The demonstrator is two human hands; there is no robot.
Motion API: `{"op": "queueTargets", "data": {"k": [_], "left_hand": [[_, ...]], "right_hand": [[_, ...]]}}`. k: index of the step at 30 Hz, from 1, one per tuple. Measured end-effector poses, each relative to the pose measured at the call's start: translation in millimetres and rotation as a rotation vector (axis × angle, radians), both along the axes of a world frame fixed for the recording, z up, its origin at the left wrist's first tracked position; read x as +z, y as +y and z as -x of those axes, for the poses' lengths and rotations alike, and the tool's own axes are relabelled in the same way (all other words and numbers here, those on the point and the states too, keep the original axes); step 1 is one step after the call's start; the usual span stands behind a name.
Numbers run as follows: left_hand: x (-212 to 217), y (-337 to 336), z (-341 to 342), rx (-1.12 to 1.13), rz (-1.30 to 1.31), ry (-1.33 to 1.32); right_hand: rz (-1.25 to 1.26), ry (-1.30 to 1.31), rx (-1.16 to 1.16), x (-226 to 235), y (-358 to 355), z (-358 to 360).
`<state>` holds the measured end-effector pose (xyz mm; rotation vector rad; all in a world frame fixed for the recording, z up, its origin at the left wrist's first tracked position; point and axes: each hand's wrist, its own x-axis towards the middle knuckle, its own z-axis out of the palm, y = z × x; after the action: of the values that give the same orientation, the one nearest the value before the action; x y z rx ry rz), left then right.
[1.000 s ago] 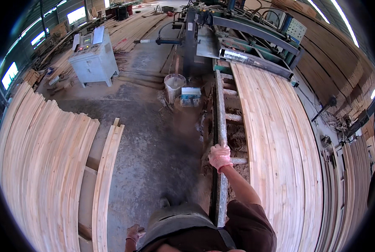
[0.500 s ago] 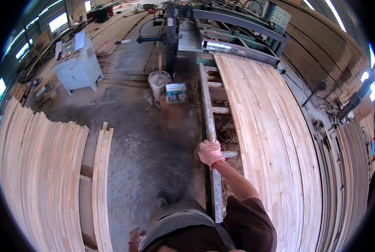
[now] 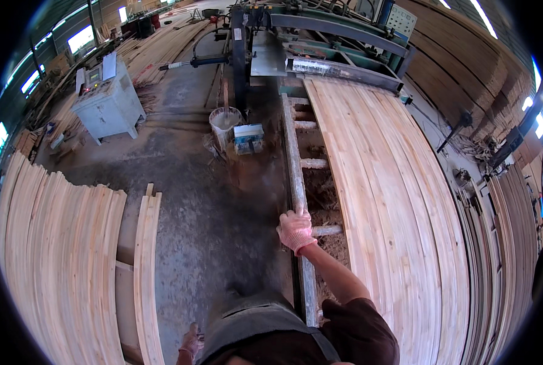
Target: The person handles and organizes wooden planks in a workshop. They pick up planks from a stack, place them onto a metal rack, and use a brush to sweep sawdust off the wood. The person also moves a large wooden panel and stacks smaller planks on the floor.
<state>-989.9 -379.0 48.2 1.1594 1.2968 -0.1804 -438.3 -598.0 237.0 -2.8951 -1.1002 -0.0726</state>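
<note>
Centre frame, the right hand (image 3: 296,231) has its grip clamped on the rail (image 3: 294,164) beside boards (image 3: 393,213). Lower left, the left hand's (image 3: 191,340) grip is unclear.

The right hand (image 3: 296,230), in a pink glove, grips a metal rail (image 3: 294,158) beside long planks (image 3: 381,201) that reach up to a big machine (image 3: 338,38). The left hand (image 3: 191,340) hangs beside the grey apron (image 3: 250,323). A board stack (image 3: 58,243) lies far left; a bucket (image 3: 225,121) and box (image 3: 248,140) stand near the machine.
</note>
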Motion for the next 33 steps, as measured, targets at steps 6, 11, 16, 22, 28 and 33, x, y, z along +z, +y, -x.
{"op": "queueTargets", "data": {"k": [6, 11, 16, 22, 28, 33], "left_hand": [[-26, 23, -18, 0.2, 0.08, 0.105], [-76, 70, -64, 0.283, 0.179, 0.123], [-69, 166, -163, 0.123, 0.041, 0.113], [-59, 315, -305, 0.352, 0.355, -0.259], [-14, 382, -451, 0.35, 0.337, -0.267], [-50, 372, -504, 0.452, 0.159, -0.098]], "right_hand": [[-0.056, 0.11, -0.059, 4, 10, -5], [-0.008, 0.258, -0.141, 48, 32, -33], [-0.219, 0.241, -0.328, 58, 78, -119], [-0.424, 0.305, -0.407, 63, 142, -239], [-0.496, 0.299, -0.439, 47, 206, -432], [-0.396, 0.193, -0.402, 23, 277, -642]]}}
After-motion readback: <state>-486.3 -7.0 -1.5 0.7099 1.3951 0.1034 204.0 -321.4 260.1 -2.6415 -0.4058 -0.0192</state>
